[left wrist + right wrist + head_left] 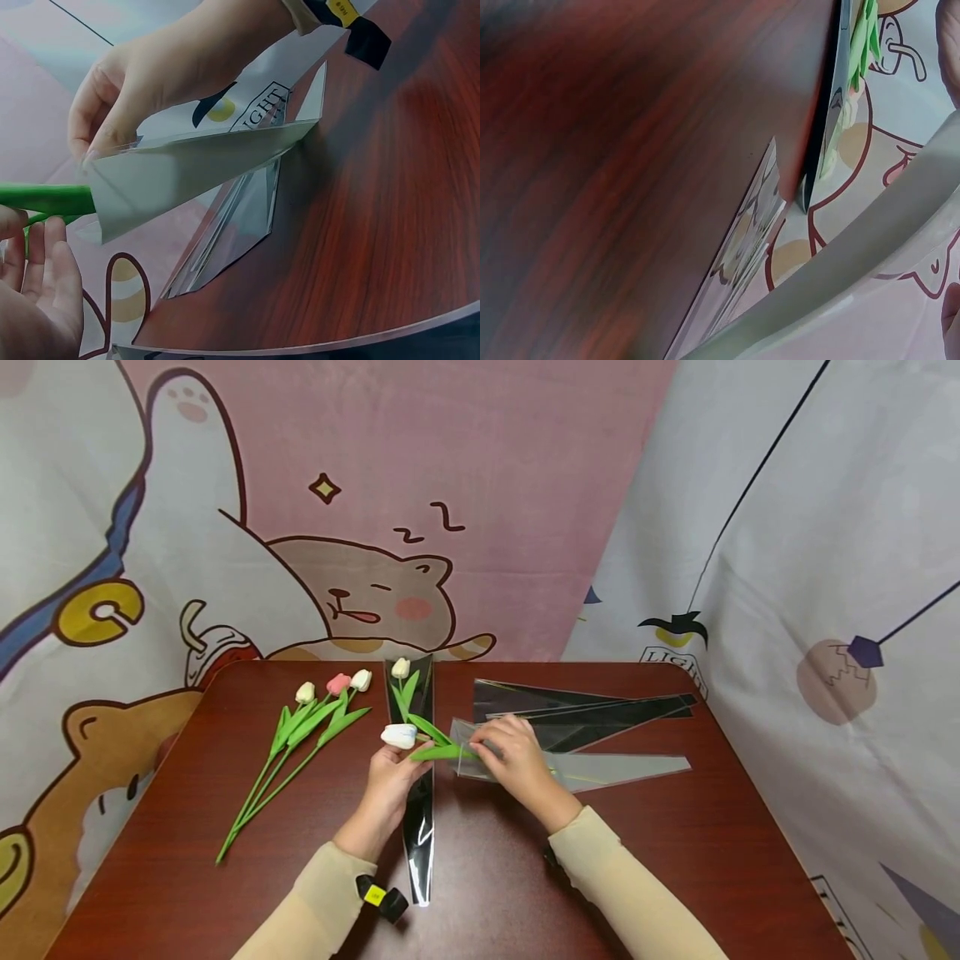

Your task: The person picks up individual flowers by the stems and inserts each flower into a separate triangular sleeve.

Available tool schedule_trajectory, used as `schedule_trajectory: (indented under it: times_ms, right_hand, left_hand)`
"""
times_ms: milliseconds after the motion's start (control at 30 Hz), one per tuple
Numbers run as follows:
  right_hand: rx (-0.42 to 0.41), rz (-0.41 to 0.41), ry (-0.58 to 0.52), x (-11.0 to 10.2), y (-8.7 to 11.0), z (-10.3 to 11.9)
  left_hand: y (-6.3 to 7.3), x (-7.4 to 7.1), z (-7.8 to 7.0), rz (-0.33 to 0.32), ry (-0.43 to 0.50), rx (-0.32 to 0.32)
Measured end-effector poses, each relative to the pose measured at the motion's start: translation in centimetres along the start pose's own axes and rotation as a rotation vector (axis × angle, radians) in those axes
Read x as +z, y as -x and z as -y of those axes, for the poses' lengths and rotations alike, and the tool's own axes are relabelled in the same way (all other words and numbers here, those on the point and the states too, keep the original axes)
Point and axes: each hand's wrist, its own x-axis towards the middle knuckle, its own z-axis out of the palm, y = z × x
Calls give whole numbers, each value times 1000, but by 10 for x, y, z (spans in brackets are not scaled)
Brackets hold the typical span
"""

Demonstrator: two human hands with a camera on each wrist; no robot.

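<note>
My left hand (390,789) holds a white artificial tulip (399,736) just below its bloom, the flower lying sideways with its green leaves (46,198) pointing right. The lower leaves and stem run into the wide mouth of a clear, tapered flower sleeve (180,169). At that mouth my right hand (516,758) pinches the upper edge of the sleeve between thumb and fingers. Beneath the left hand lies a second sleeve (420,843), dark through the clear film, with a cream tulip (401,668) inside it. The right wrist view shows the held sleeve (855,270) close up.
Left on the brown table (165,810), three loose tulips lie fanned out, one with a pink bloom (338,684). Several flat sleeves (585,700) overlap at the back right. A cartoon-printed cloth (525,485) hangs behind the table.
</note>
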Motion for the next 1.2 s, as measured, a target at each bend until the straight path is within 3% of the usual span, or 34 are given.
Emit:
schedule_trajectory:
  times_ms: [533,767,867,1100,1200]
  right_hand:
    - [5,-4,-5,0,-1,3]
    - [-1,2,6,0,-2,6]
    - [-7,-10,8,-1,-3,5]
    - [-2,-33,-1,-3,-3,0]
    - [-3,-33,-15,-4,-3,0]
  left_hand:
    - [0,3,2,19,-5,-36]
    - [0,5,5,36,-81,-29]
    - [0,3,6,53,-191,8]
    - [-1,-5,-1,54,-709,191]
    - [-1,-9,-5,49,-762,196]
